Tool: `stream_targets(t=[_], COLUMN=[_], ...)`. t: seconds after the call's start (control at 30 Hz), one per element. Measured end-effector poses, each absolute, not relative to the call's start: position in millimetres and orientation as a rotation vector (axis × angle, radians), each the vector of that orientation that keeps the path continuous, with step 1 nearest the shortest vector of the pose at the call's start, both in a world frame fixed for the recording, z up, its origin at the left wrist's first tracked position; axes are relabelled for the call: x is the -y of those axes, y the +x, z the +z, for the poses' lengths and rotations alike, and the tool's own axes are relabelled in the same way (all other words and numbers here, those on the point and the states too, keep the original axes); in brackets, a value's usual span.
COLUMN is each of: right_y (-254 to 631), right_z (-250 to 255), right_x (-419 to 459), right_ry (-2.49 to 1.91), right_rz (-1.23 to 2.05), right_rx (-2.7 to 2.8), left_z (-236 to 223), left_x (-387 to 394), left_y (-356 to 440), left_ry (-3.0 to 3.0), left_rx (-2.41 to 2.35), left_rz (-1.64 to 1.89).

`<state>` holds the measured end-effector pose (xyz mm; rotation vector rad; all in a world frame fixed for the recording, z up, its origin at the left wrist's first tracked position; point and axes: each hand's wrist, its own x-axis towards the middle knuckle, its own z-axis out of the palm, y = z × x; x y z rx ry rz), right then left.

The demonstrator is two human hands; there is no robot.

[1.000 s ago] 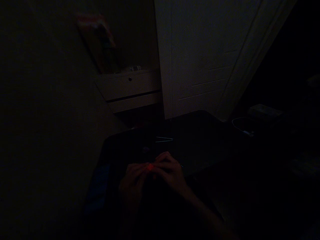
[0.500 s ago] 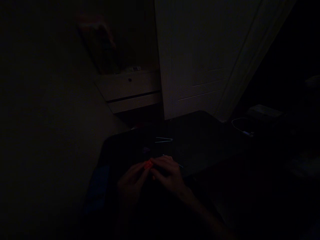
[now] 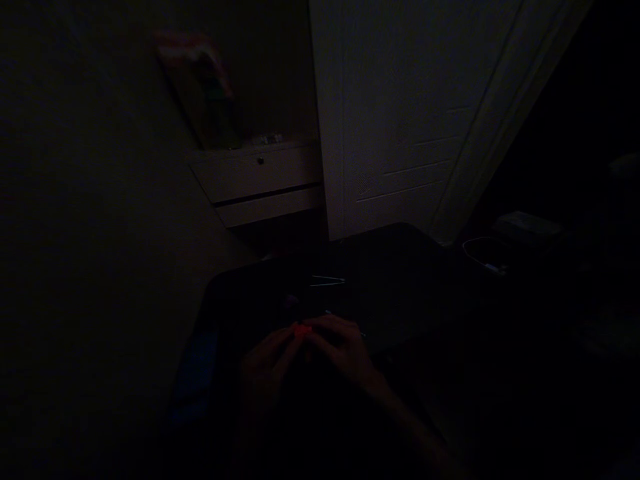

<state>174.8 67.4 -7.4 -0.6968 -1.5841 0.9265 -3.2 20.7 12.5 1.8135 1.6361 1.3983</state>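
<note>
In the very dark head view, a small bright red-orange piece (image 3: 303, 331) is pinched between my two hands; its kind I cannot make out. My left hand (image 3: 267, 363) grips it from the left with thumb and fingertips. From the right, my right hand (image 3: 343, 347) closes on its other side. Beyond the hands, metal tweezers (image 3: 328, 281) lie on the dark table (image 3: 385, 267). A small dim purplish thing (image 3: 291, 301) sits to their lower left. Part of a thin light rod (image 3: 363, 334) shows beside my right hand, which hides its middle.
A dark blue flat object (image 3: 197, 363) lies at the table's left edge. Behind the table stand a drawer unit (image 3: 265, 173) and a pale door-like panel (image 3: 390, 120). To the right are a white cable (image 3: 473, 257) and a pale box (image 3: 527, 227).
Both hands and the red-orange piece have shifted slightly right. The piece appears turned a little between the fingers. The tweezers and other things stay in place.
</note>
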Motion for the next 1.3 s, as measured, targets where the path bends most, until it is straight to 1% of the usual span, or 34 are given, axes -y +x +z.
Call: stream_targets(t=[0.17, 0.43, 0.63, 0.93, 1.17, 1.23, 1.3], right_y=[174, 179, 179, 171, 169, 172, 181], right_z=[-16, -17, -15, -15, -18, -19, -18], right_x=[-75, -76, -75, -73, -73, -74, -77], right_ry=[-0.688, -0.637, -0.615, -0.81, -0.838, -0.837, -0.879], right_rz=[0.912, 0.905, 0.899, 0.985, 1.038, 0.999, 0.858], right_rx=[1.647, 1.695, 1.74, 1.553, 1.571, 1.637, 1.737], left_z=[13, 4, -5, -13, -2, 0, 0], left_x=[-24, -28, -31, -34, -35, -34, -33], left_y=[-9, -7, -7, 1, -6, -5, -5], left_ry=[1.927, 2.0, 1.884, 1.795, 1.887, 1.898, 1.906], left_rx=[-1.594, -1.515, -1.527, -1.534, -1.511, -1.502, -1.506], left_rz=[1.344, 1.416, 1.49, 1.521, 1.436, 1.43, 1.436])
